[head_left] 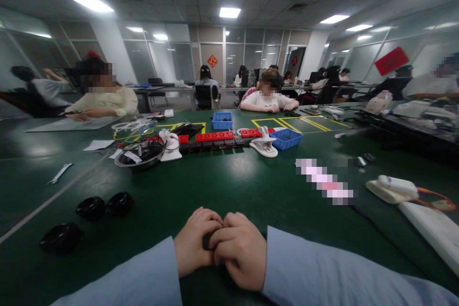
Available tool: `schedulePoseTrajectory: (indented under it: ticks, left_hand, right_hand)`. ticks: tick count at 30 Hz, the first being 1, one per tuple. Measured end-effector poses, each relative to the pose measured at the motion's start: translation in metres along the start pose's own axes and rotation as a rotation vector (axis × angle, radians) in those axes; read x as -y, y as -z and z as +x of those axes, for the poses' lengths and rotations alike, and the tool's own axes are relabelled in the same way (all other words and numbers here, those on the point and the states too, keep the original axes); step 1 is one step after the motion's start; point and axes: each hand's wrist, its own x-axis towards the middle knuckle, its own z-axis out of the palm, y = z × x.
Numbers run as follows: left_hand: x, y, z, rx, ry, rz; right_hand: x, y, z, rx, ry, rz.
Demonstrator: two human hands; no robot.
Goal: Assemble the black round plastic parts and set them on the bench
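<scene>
My left hand [198, 238] and my right hand [239, 248] meet at the near edge of the green table [229, 186]. The fingers of both are curled, and the right fingers lie against the left hand. A small dark patch shows between them; whether it is an object or the shaded table I cannot make out. To the left of my hands sit three glossy black ring-shaped items [91, 207], perhaps coiled cable. Farther left lies a metal wrench [60, 173].
Across the middle runs a row of red and black sockets [215, 136], flanked by white clips [264, 143]. Beside them stand a metal bowl [139, 165] of black parts and blue bins [287, 139]. A white device [397, 184] lies right. Other people sit around the table.
</scene>
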Motion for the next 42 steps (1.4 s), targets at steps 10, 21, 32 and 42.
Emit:
schedulePoseTrajectory:
  ticks: [10, 21, 32, 42]
  left_hand:
    - [-0.002, 0.000, -0.001, -0.010, -0.003, -0.003]
    - [0.004, -0.003, -0.002, -0.024, 0.020, -0.019]
    - [-0.001, -0.002, -0.004, -0.019, 0.018, 0.008]
    - [0.000, 0.001, -0.002, 0.016, 0.029, 0.002]
  right_hand:
    - [-0.006, -0.020, -0.008, -0.187, 0.111, -0.007]
    - [0.016, 0.036, 0.003, -0.134, -0.309, -0.215]
    - [0.012, 0.005, 0.005, -0.008, -0.360, -0.432]
    - [0.010, 0.042, 0.006, 0.261, -0.171, -0.229]
